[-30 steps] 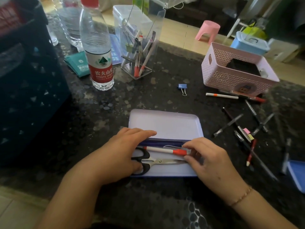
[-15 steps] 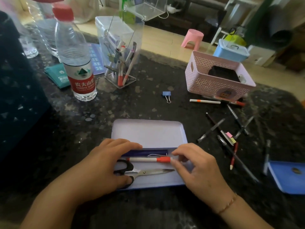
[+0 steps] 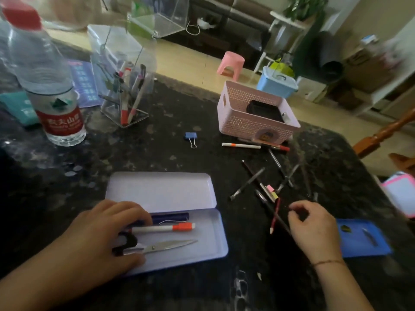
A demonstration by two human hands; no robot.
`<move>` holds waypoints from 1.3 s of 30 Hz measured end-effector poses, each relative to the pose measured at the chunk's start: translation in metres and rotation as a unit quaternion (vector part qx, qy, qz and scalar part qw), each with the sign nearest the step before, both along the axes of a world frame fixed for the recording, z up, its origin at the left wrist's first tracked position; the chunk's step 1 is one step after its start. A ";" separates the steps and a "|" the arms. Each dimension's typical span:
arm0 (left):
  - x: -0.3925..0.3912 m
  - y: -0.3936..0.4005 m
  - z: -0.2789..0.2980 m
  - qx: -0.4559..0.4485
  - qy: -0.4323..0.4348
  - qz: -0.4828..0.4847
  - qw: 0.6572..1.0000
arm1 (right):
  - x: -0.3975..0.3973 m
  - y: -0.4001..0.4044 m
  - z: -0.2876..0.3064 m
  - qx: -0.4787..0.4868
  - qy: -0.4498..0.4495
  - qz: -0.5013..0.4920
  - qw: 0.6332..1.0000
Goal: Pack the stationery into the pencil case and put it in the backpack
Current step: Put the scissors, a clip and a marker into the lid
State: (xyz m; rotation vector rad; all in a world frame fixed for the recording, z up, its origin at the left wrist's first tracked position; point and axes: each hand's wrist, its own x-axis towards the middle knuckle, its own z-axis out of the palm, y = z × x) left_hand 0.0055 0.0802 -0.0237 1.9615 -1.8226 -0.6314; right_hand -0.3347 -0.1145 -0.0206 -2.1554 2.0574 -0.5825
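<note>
While left hand [image 3: 105, 239] rests flat on pencil case [image 3: 215, 234] | right hand [image 3: 312, 227], loosely curled, empty, hovers nearer red pencil [image 3: 275, 216] | pencil's long axis runs near-far, just left of its fingers

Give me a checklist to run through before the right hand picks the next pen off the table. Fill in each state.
1. Pencil case lid open: ok.
2. Left hand steadying the case, resting on its left end over the scissors handles: ok.
3. Free room in the case beside the white pen and scissors: ok.
4. Right hand holding nothing, fingers loosely curled: ok.
5. Loose pens within reach, red pencil just left of the right hand: ok.
6. Backpack ready for the case: cannot tell.
</note>
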 end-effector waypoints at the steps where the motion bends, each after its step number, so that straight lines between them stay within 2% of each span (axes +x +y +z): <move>1: -0.001 -0.001 0.000 0.002 -0.006 0.004 1.000 | -0.006 -0.003 -0.001 0.001 0.006 -0.017 1.000; 10: -0.003 -0.004 0.003 0.026 -0.008 0.010 1.000 | -0.026 -0.021 0.004 0.023 0.017 -0.059 0.998; 13: -0.003 -0.003 0.002 0.034 -0.014 0.005 0.999 | -0.011 -0.033 0.008 -0.025 0.040 0.022 0.999; 15: -0.005 -0.002 0.001 0.040 -0.006 0.012 0.999 | 0.014 -0.065 0.017 -0.072 0.084 0.100 0.989; 17: -0.008 -0.005 0.002 0.045 0.002 0.023 0.999 | 0.044 -0.110 0.028 -0.076 0.136 0.128 0.979; 22: -0.017 -0.014 0.008 0.060 -0.046 0.039 0.996 | 0.076 -0.198 0.031 0.031 0.244 0.062 0.967; 26: -0.009 -0.011 -0.009 0.028 -0.097 0.025 0.995 | 0.074 -0.217 0.018 0.040 0.283 0.028 0.958; 30: -0.008 -0.013 -0.013 0.009 -0.100 0.025 0.995 | 0.060 -0.219 0.004 0.065 0.268 0.025 0.961; 33: -0.004 -0.016 -0.020 -0.006 -0.091 0.031 0.995 | 0.051 -0.216 0.002 0.047 0.283 0.063 0.956; 36: 0.001 -0.017 -0.035 0.023 -0.068 0.048 0.996 | 0.038 -0.202 0.010 -0.011 0.286 0.113 0.952; 39: 0.010 -0.017 -0.052 0.044 -0.085 0.033 0.995 | 0.010 -0.167 0.022 -0.097 0.210 0.125 0.965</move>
